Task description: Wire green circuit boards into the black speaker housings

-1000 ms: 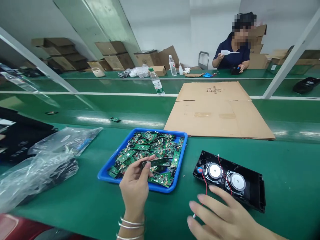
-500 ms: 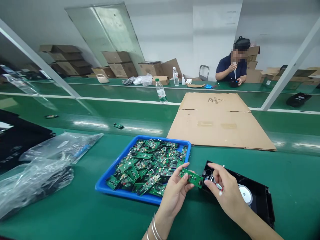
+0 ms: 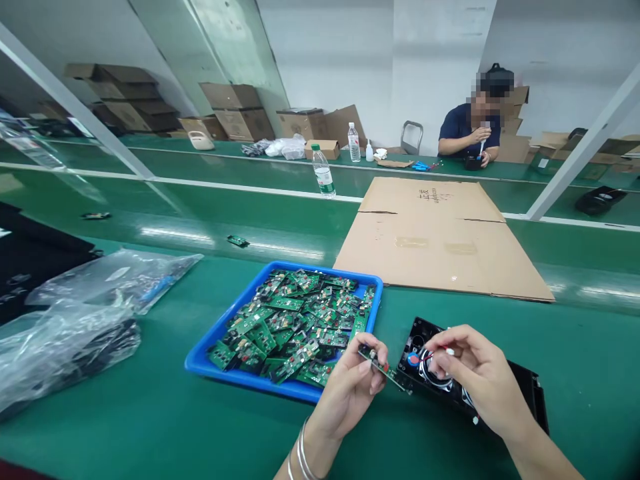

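Head view: left hand (image 3: 346, 392) pinching a green rectangular circuit board (image 3: 393, 378), just right of a blue plastic tray (image 3: 197, 361); right hand (image 3: 483, 380) pinching a thin red wire (image 3: 449, 351) over a black plastic housing (image 3: 529, 385). Tugging, I judge, could detach the wire.

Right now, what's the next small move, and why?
Probably bring the white connector toward the circuit board: the right hand has the connector at its fingertips, and the left hand holds the board close by, with a gap between them.
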{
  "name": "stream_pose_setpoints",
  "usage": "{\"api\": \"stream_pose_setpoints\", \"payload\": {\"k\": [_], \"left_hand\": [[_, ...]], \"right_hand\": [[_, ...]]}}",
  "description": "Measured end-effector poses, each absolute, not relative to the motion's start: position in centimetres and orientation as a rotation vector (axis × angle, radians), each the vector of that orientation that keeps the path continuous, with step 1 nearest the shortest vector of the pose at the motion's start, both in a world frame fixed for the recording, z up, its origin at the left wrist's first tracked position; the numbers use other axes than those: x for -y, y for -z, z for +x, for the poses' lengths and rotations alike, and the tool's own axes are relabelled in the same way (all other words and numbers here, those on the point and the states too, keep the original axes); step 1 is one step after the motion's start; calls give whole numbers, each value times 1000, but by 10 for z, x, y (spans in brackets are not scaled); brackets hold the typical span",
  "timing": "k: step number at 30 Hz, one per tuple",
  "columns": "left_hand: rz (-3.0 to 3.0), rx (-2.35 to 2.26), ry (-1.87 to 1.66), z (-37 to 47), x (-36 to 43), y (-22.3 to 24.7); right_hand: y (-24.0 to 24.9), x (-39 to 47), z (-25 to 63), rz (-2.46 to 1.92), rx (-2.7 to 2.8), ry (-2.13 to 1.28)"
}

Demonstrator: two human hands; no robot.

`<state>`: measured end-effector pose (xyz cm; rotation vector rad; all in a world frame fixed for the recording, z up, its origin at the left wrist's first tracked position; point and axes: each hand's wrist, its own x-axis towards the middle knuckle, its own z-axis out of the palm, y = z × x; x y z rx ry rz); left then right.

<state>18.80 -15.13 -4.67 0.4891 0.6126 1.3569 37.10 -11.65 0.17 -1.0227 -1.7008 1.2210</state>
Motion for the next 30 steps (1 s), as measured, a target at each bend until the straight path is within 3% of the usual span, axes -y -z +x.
{"api": "stream_pose_setpoints", "payload": {"k": [7, 10, 21, 30], "left_hand": [[818, -879, -1269, 188, 162, 46], [1022, -1051, -1251, 187, 166, 49], [1046, -1324, -1683, 210, 172, 55], [1309, -1378, -1795, 220, 179, 58]], "right_hand": [[12, 126, 354, -885, 2182, -429], [14, 129, 352, -888, 2203, -249], [24, 138, 338, -809, 2089, -54], [32, 142, 337, -789, 2087, 39]]}}
